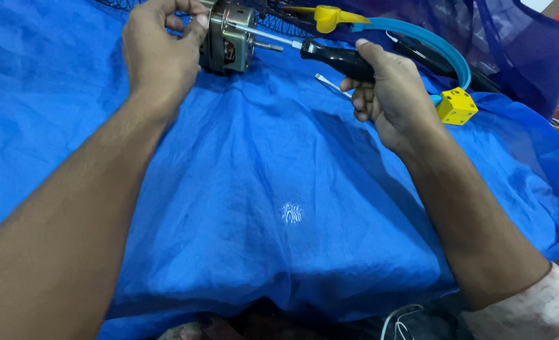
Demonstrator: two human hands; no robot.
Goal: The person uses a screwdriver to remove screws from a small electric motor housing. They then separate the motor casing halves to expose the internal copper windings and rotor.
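Observation:
My left hand (161, 53) grips a small grey electric motor (230, 38) near the top of the view, holding it just above a blue cloth (273, 189). A short metal shaft sticks out of the motor toward the right. My right hand (389, 94) is closed around the black handle of a screwdriver (333, 56). Its thin metal shank reaches left and meets the motor's housing.
A light blue curved band (430, 39) with yellow end blocks (457, 106) lies at the upper right beside a dark wire grille (292, 25). A darker blue cloth (519, 44) is bunched at the top right. A small white strip (327, 82) lies under the screwdriver.

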